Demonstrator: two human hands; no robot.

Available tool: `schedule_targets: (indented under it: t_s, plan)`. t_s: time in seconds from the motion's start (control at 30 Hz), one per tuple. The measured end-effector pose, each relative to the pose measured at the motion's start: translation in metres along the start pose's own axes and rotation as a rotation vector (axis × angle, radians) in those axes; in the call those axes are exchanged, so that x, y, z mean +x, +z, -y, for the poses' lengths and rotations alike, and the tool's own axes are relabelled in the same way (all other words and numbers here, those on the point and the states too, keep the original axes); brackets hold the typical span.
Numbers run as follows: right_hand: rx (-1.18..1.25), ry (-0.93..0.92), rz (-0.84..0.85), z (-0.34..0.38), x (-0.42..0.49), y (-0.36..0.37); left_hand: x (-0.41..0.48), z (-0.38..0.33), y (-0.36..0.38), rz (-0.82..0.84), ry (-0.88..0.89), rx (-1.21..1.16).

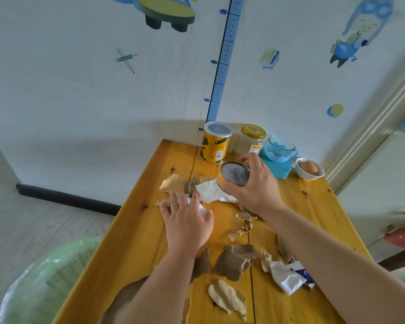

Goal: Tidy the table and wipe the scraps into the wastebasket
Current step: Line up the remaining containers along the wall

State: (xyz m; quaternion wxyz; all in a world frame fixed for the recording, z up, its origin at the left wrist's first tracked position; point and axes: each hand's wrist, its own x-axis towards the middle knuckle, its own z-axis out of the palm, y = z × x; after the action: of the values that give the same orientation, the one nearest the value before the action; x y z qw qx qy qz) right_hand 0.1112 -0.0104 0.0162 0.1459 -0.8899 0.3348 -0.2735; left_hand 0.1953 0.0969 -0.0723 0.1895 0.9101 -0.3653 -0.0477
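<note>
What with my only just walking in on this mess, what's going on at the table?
A person is tidying a wooden table strewn with torn paper scraps. The right hand grips a tilted metal can, the left hand lies flat on white paper. A yellow canister and a jar stand at the back, and the green-lined wastebasket waits beside the table's left edge.

tabletop [136,242]: varnished wood, reads glossy from here, orange, grain and knots showing. scraps [233,261]: torn paper, mostly brown kraft, matt and crumpled. white sheet [211,191]: smoother paper, creased. can [235,173]: metal end, dull grey, pressed rings. yellow canister [216,146]: glossy printed wrap, translucent plastic lid. jar [251,140]: clear glass, yellow metal lid. blue bowl [279,148]: see-through glossy plastic. white bowl [302,175]: glazed, smooth. wastebasket [45,284]: green woven-look wall, I see a shiny clear plastic liner over it.
</note>
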Motion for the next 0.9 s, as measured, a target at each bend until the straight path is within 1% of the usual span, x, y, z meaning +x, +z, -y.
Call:
schedule_targets:
  t_s: [0.13,0.2,0.27,0.3,0.4,0.47,0.57,0.63,0.8,0.9]
  plan:
    - [0.006,0.011,0.023,0.012,0.024,0.013,0.001,0.0,-0.003,0.05,-0.018,-0.024]
    - [0.02,0.025,0.04,0.018,0.034,0.02,0.005,-0.002,-0.009,0.089,-0.027,-0.083]
    - [0.023,0.025,0.059,0.023,0.043,0.027,0.011,-0.002,-0.017,0.088,0.008,-0.158]
    - [0.02,0.017,0.068,0.025,0.047,0.033,0.015,0.001,-0.021,0.061,0.043,-0.166]
    - [0.019,-0.003,0.097,0.029,0.057,0.051,0.027,0.021,-0.034,-0.043,0.136,-0.051]
    - [0.019,-0.002,0.111,0.032,0.064,0.064,0.035,0.039,-0.037,-0.027,0.133,0.036]
    - [-0.009,0.013,0.147,0.036,0.073,0.085,0.042,0.064,-0.033,0.049,0.102,0.115]
    - [-0.027,0.021,0.175,0.039,0.078,0.097,0.042,0.072,-0.027,0.085,0.102,0.131]
    - [-0.03,0.033,0.221,0.045,0.088,0.121,0.041,0.074,-0.022,0.009,0.097,0.117]
    - [-0.066,0.02,0.248,0.051,0.093,0.134,0.041,0.074,-0.021,-0.003,0.099,0.113]
